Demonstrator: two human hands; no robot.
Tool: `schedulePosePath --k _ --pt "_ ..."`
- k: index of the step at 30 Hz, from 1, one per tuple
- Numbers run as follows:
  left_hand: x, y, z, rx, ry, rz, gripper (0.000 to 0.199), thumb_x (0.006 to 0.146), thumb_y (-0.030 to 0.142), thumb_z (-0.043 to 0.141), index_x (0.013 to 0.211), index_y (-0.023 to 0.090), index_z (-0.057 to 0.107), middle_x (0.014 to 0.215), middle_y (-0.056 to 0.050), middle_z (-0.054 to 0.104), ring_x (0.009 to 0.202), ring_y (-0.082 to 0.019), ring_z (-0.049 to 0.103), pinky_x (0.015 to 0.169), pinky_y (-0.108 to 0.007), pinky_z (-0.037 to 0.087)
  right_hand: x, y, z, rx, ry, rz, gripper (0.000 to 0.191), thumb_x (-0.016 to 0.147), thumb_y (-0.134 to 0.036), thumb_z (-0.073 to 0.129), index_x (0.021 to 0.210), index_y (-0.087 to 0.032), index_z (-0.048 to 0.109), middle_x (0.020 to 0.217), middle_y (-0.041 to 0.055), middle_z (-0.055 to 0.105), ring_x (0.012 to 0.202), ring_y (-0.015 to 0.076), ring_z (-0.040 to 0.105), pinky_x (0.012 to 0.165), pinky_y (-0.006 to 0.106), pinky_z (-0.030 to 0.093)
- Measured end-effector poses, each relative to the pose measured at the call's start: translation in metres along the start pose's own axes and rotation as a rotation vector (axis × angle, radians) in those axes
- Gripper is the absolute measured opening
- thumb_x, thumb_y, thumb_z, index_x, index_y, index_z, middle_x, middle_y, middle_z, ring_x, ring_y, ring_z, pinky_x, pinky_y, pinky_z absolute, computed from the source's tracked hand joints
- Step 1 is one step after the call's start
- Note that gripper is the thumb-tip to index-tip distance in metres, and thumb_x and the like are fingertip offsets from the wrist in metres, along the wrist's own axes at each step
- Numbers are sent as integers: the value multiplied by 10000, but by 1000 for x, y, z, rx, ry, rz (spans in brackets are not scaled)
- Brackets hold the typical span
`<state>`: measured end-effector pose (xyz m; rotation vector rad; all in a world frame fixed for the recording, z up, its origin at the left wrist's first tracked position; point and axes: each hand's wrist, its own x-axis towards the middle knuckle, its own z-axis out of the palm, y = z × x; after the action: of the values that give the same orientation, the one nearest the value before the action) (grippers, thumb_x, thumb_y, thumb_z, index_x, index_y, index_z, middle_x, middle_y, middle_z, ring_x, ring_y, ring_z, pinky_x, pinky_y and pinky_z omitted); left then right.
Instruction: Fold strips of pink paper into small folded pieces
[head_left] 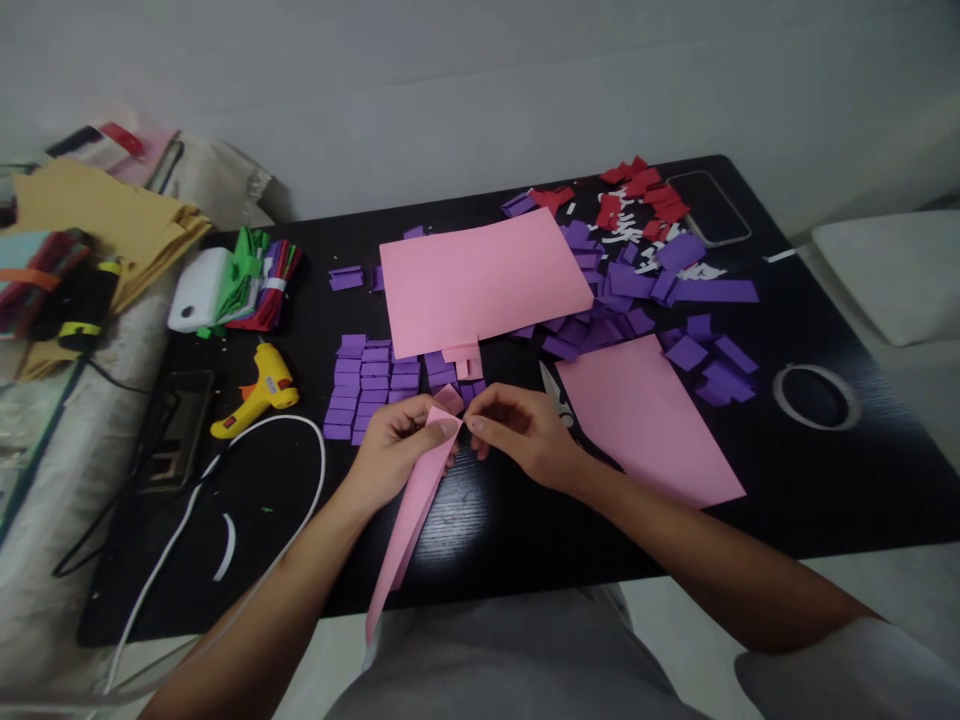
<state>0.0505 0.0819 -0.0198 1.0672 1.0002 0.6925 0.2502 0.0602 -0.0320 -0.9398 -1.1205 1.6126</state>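
Note:
My left hand (pixel 405 445) grips a folded strip of pink paper (pixel 412 510), thumb on top near its upper end. The strip slants down past the table's front edge. Closed in a pinch, my right hand (pixel 525 430) has its thumb and fingertips right at the strip's upper corner; what lies between them is too small to make out. Small folded pink pieces (pixel 466 360) lie just beyond my hands. Behind them is a wide pink sheet (pixel 480 285). Another pink sheet (pixel 652 420) lies right of my right hand, with scissors (pixel 559 398) at its left edge.
Folded purple pieces (pixel 360 390) stand in rows at centre-left; a loose purple heap (pixel 615 290) lies behind. Red scraps (pixel 645 190) sit at the back right, a tape roll (pixel 817 397) at the right. A yellow glue gun (pixel 262 390) and white cable (pixel 322 450) lie left.

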Motion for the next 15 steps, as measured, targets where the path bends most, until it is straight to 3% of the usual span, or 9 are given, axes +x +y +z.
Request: schedulePosePath --k 10,15 --pt "0 1 4 115 -56 72 249 898 349 753 746 154 716 657 -5 705 561 -110 611 568 -218 466 -1 -1 1 -97 -32 10 135 869 -268 713 810 -179 629 660 -32 616 586 104 579 582 240 481" --pt "3 0 4 124 22 72 310 923 411 711 734 168 740 672 -2 702 591 -118 586 593 -236 436 1 -2 1 -77 3 16 87 826 -216 689 777 -184 624 641 -45 587 566 100 552 566 243 461"
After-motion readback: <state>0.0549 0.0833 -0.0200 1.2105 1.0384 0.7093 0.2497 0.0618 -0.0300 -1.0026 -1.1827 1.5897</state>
